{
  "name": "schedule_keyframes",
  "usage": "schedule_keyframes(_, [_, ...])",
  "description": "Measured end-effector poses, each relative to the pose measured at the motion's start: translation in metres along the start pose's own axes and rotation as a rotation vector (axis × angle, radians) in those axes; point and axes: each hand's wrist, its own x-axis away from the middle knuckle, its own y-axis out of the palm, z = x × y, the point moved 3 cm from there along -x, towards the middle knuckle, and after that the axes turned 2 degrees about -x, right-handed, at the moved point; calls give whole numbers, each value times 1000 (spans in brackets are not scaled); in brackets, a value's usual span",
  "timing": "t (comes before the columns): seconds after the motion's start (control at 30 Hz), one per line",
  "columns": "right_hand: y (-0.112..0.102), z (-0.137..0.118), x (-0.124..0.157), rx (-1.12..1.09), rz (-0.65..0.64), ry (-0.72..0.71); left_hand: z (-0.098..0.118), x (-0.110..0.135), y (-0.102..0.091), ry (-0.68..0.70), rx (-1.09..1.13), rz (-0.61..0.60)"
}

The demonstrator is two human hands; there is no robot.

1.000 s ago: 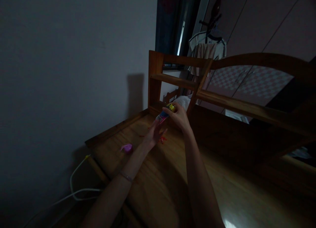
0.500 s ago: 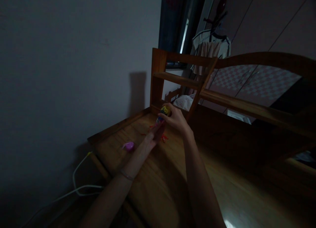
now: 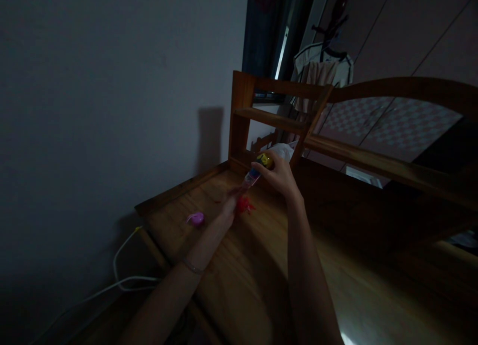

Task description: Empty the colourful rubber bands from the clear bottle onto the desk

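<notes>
My right hand [image 3: 278,173] is closed around the yellow end of a small yellow, blue and clear bottle-like container [image 3: 254,173]. The container tilts, its clear end pointing down and left. Close to that lower end is my left hand [image 3: 230,200], smeared by motion; whether its fingers touch the container I cannot make out. On the wooden desk [image 3: 209,240], just beyond and right of my left hand, lies a small heap of thin red pieces [image 3: 245,205]. A round purple thing with a pale string [image 3: 197,218] rests to the left of my left forearm.
A wooden shelf frame [image 3: 269,117] rises along the desk's back edge. The pale wall [image 3: 112,96] borders the left side, where a white cable [image 3: 123,283] hangs beside the desk. Behind the shelf are a plastic bag [image 3: 283,150] and hanging clothes [image 3: 321,71].
My right hand has moved right and slightly up with the container, whose clear end now shows. My left hand has shifted slightly left and down, uncovering more of the red pieces.
</notes>
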Motion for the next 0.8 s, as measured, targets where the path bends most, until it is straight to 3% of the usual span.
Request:
schedule_keyframes(0.13, [-5,9,-2,-54,66,69,0,-3,-7,76,-54,82])
schedule_keyframes(0.3, [-9,27,-4,-74,153,190,5,-4,-1,76,-65,73])
schedule_keyframes(0.47, [-9,40,-5,-113,183,315,13,0,2,170,-88,113])
schedule_keyframes(0.67, [-7,40,-3,-95,172,316,20,8,-2,355,-226,197])
schedule_keyframes(0.8, [-7,38,-3,-73,168,285,20,10,1,468,-385,183])
